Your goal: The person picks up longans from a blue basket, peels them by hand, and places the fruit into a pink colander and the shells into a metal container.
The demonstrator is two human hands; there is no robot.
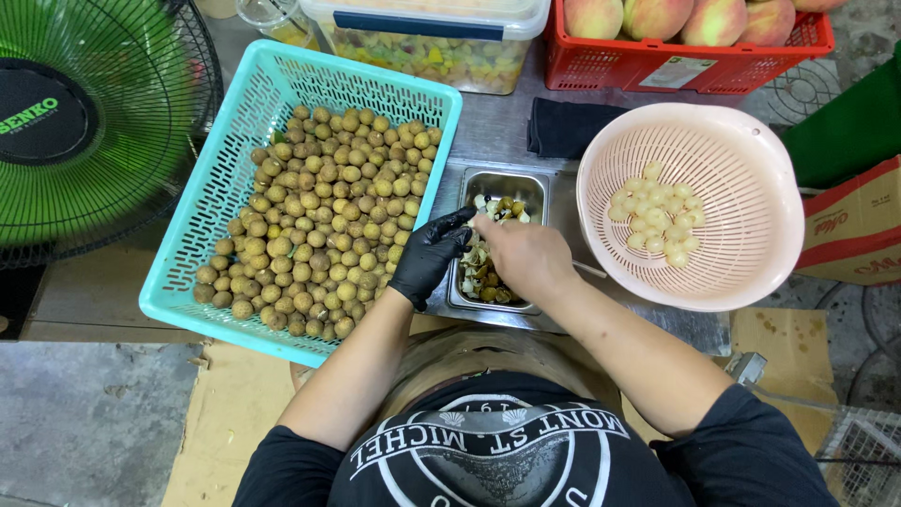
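My left hand (430, 255) wears a black glove and is curled over the near left edge of a small steel pan (536, 184); its fingertips meet my right hand's, and whatever they pinch is hidden. My bare right hand (526, 255) is closed over the pan, with a thin pale tool sticking out to its right. The pan holds brown peels and seeds. A turquoise plastic basket (214, 178) on the left is full of brown longans (328, 221). A pink colander (741, 178) on the right holds several peeled white longans (657, 218).
A green fan (84, 122) stands at far left. Behind are a clear lidded tub (441, 42) of cut fruit, a red crate (685, 61) of peaches and a folded black cloth (568, 127). Cardboard boxes (859, 225) sit at right.
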